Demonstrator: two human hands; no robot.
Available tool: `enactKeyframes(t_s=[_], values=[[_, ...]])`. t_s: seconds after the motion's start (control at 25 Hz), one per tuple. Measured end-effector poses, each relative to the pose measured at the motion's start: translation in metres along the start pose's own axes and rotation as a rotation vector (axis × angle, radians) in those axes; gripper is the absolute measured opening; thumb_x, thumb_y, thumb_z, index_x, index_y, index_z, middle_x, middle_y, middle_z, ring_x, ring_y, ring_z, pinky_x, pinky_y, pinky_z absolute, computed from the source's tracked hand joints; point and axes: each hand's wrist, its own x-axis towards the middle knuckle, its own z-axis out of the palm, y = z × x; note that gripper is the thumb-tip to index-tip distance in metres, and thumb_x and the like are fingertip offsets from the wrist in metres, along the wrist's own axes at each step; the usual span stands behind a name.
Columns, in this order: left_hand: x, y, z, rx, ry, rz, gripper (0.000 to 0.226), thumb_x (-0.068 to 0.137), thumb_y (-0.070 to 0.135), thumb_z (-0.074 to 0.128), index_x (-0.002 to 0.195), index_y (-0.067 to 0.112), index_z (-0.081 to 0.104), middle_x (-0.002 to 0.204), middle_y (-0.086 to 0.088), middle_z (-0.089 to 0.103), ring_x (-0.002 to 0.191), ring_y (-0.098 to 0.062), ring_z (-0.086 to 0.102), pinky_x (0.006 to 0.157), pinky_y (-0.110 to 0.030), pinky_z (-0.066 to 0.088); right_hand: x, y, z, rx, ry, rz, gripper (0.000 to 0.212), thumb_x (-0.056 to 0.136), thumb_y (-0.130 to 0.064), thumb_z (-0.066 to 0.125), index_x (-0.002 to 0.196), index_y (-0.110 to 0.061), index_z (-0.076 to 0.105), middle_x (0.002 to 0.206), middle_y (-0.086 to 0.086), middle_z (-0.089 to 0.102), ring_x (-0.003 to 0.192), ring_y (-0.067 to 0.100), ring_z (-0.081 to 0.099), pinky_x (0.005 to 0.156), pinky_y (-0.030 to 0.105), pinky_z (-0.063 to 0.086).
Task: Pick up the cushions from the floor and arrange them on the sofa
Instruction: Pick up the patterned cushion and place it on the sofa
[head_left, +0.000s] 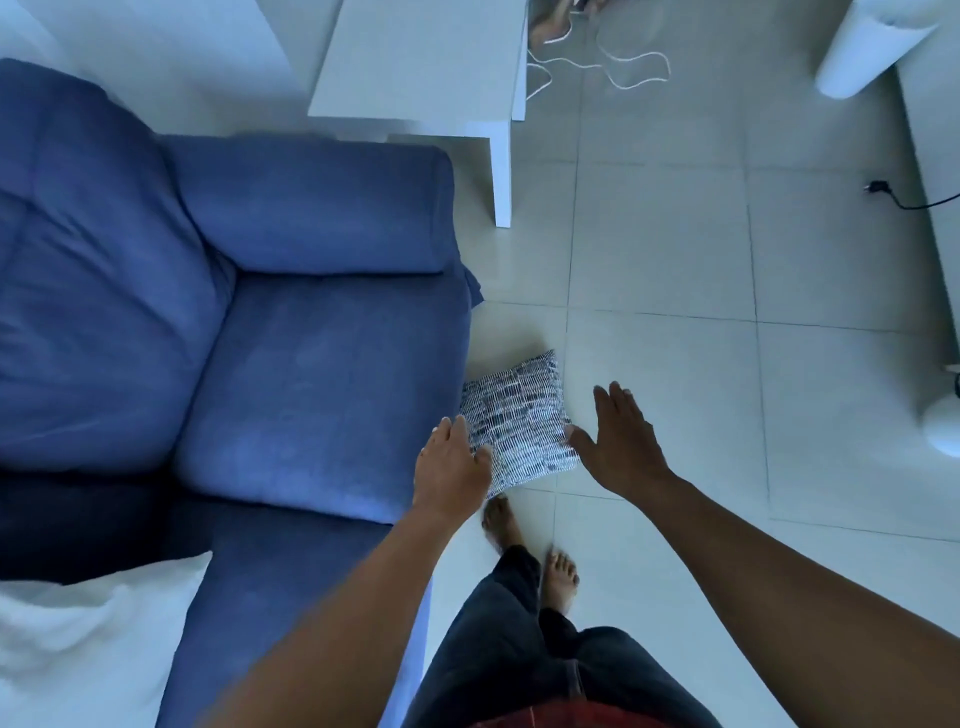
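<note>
Pale tiled floor fills the right of frame, w/ cool bluish light. White side table stands at top centre. White cable lies beside it; black plug at right edge.

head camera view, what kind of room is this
Most likely a home living room: a blue fabric sofa, a low white side table on a pale tiled floor, and a blue-and-white patterned cushion on the floor.

Both bare arms reach forward and down. The left hand is palm down, fingers spread loosely. The right hand, slightly farther out, is flat with fingers extended together (thumb angled left). Neither hand grips anything. Bare feet stand below.
</note>
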Motion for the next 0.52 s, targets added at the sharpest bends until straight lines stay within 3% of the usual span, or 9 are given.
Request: enactKeyframes(t_s=[0.12,0.24,0.44,0.52], values=[[0.038,0.002,-0.006,-0.029,-0.027,-0.038,0.067,0.109,0.035,0.044,0.165,0.003,0.026,0.173,-0.017,0.026,0.161,-0.029,0.022,0.128,-0.042,0.022,0.038,-0.003,0.0,0.025,-0.024,0.0,0.08,0.104,-0.051,0.049,0.163,-0.007,0.019,0.174,0.017,0.01,0.16,0.033,0.008,0.125,0.05,0.018],[0.08,0.001,0.003,-0.085,-0.07,-0.096,0.058,0.108,0.034,0.047,0.155,0.0,0.04,0.163,-0.018,0.042,0.151,-0.031,0.039,0.12,-0.042,0.032,0.091,0.001,0.014,0.042,-0.049,-0.004,0.079,0.104,-0.049,0.05,0.164,-0.007,0.019,0.173,0.017,0.012,0.16,0.032,0.009,0.127,0.05,0.016],[0.184,-0.031,0.071,-0.092,-0.117,-0.221,0.056,0.107,0.031,0.051,0.151,-0.001,0.044,0.155,-0.021,0.05,0.144,-0.036,0.047,0.115,-0.042,0.038,0.199,0.026,0.093,0.062,-0.143,0.016,0.076,0.104,-0.042,0.053,0.161,-0.002,0.024,0.17,0.023,0.021,0.158,0.037,0.019,0.125,0.046,0.02],[0.234,-0.052,0.113,-0.08,-0.167,-0.265,0.048,0.106,0.032,0.051,0.141,-0.001,0.051,0.146,-0.023,0.055,0.136,-0.04,0.053,0.108,-0.044,0.043,0.245,0.044,0.131,0.054,-0.183,0.049,0.074,0.103,-0.043,0.053,0.159,-0.001,0.029,0.166,0.024,0.029,0.153,0.042,0.027,0.121,0.046,0.026]])
